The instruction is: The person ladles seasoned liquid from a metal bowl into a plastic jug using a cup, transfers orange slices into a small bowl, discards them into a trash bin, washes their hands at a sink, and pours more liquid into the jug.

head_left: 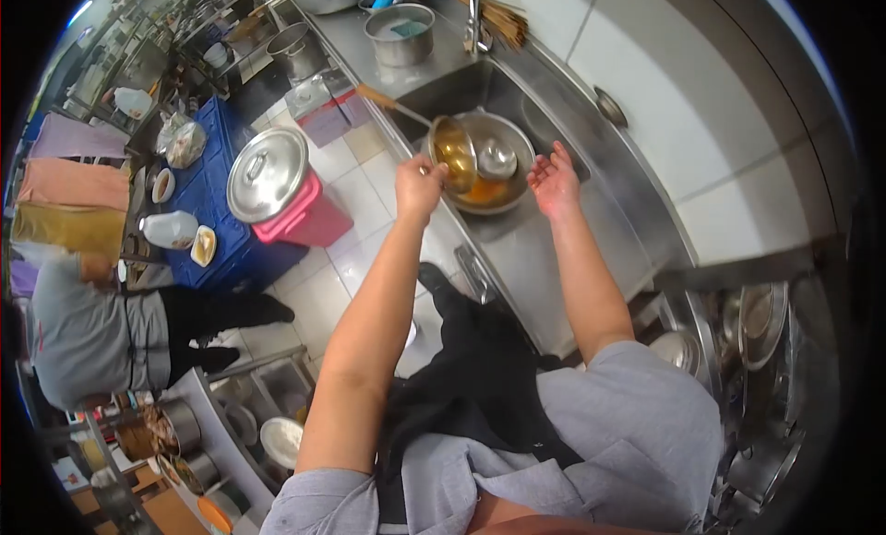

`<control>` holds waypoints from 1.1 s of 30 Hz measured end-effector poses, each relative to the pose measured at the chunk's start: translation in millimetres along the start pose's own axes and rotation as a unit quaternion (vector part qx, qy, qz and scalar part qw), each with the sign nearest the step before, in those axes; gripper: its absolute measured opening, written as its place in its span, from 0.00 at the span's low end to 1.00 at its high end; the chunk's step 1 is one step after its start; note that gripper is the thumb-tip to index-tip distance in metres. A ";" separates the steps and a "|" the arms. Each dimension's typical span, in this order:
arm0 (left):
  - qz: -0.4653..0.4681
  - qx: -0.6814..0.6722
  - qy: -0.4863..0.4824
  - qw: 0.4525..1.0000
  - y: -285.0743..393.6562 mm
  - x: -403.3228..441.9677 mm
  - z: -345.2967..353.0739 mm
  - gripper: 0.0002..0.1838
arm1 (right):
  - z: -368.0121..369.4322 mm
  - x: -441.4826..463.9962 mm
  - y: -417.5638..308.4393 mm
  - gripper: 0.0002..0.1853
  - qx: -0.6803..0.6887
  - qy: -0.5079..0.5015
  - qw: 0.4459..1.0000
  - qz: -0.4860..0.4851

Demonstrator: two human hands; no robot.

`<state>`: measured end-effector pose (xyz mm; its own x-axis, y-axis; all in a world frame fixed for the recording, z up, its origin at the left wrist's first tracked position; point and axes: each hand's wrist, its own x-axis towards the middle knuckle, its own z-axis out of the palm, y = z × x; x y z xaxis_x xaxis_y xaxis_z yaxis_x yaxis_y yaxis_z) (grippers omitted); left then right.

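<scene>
My left hand [421,186] is closed on the near rim of a small metal bowl [453,153], which is tilted over a larger metal basin [520,140]. Orange-brown liquid shows at the bottom of the basin, along with a shiny round metal piece [496,159]. A wooden-handled utensil [378,97] reaches over the sink's left edge toward the small bowl; where it ends is hidden. At the basin's right side is my right hand [554,180], palm up with fingers apart and slightly curled, holding nothing.
The basin sits in a steel sink [434,97] below a faucet [475,23]. A metal pot [399,37] stands beyond it. To the left are a pink bin [305,217] with a metal lid [268,175] and a blue container [217,138]. Another person [101,323] stands at far left.
</scene>
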<state>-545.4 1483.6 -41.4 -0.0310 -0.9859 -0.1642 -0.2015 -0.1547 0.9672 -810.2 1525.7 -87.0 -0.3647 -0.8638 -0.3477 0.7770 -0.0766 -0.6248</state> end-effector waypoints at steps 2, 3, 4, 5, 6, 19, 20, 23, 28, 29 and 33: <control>0.061 0.130 0.023 0.989 -20.3 50.1 12.6 0.13 | 35.0 52.8 13.5 0.28 -0.034 -0.030 0.999 0.020; 0.086 0.186 0.025 0.978 -41.9 78.6 24.9 0.13 | 55.2 84.2 22.1 0.30 -0.047 -0.029 0.998 0.030; 0.106 0.243 0.026 0.964 -57.4 99.4 34.9 0.13 | 74.7 115.1 32.8 0.31 -0.060 -0.025 0.997 0.045; 0.074 0.275 0.020 0.958 -62.0 111.3 43.4 0.13 | 94.2 148.7 41.2 0.34 -0.057 -0.040 0.996 0.053; 0.044 0.306 0.015 0.951 -64.7 124.4 50.2 0.14 | 116.1 183.1 48.7 0.35 -0.076 -0.039 0.995 0.053; -0.148 0.444 -0.266 0.843 -86.5 229.4 76.1 0.21 | 135.3 289.3 128.7 0.13 -0.108 0.066 0.984 0.125; -0.152 0.416 -0.227 0.867 -88.2 235.8 77.1 0.22 | 136.7 291.7 130.0 0.13 -0.107 0.069 0.984 0.124; -0.187 0.237 -0.193 0.934 -83.4 256.6 79.9 0.26 | 135.4 293.6 128.8 0.15 0.068 0.127 0.989 0.036; -0.224 -0.310 -0.180 0.907 -40.8 288.8 127.4 0.28 | 130.1 314.9 127.8 0.14 0.045 0.135 0.989 -0.028; -0.207 -0.265 -0.137 0.932 -28.3 298.3 131.5 0.27 | 144.2 303.5 123.1 0.14 0.027 0.146 0.988 -0.052; -0.171 -0.170 -0.268 0.933 -33.5 348.3 162.9 0.24 | 190.9 256.1 105.4 0.19 -0.067 0.179 0.976 -0.101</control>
<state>-709.0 1155.7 -162.6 -0.5252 -0.7157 -0.4603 0.0291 -0.5557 0.8309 -723.8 1201.4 -108.4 -0.6781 -0.6061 -0.4156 0.6056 -0.1404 -0.7833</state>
